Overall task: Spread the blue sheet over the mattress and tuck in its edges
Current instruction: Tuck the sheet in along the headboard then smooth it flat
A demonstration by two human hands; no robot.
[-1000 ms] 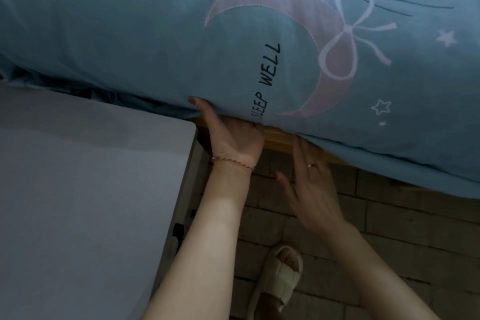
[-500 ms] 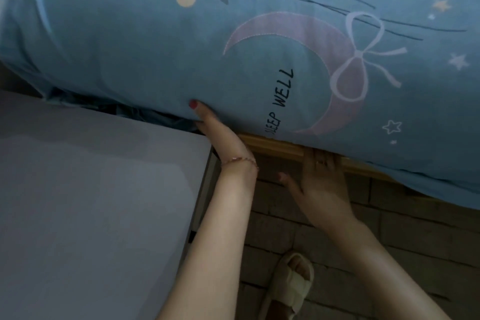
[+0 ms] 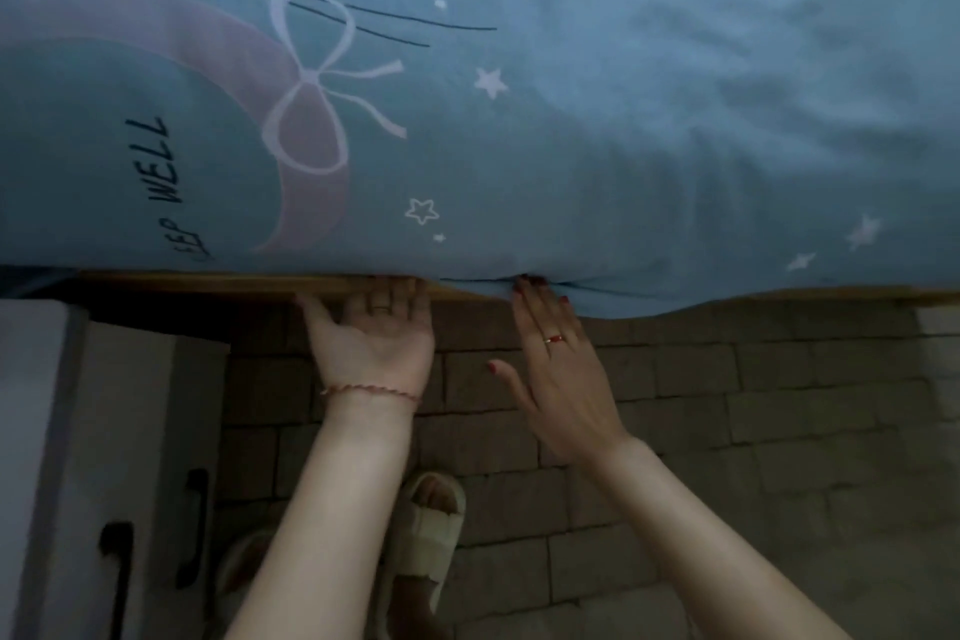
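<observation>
Fingers of both flat hands, left hand (image 3: 375,335) and right hand (image 3: 558,369), slip under blue sheet (image 3: 597,130).

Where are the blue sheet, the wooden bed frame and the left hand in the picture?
blue sheet (image 3: 597,146): head view, on plain fabric right of the bow print.
wooden bed frame (image 3: 208,287): head view, on its exposed edge.
left hand (image 3: 376,338): head view, on the palm.

Blue sheet (image 3: 623,120) printed with pink moon, stars.

Single head cam is looking steeply down from close above, facing the bed edge (image 3: 363,283), w/ blue sheet (image 3: 571,120) up top, brick floor (image 3: 727,431) below.
</observation>
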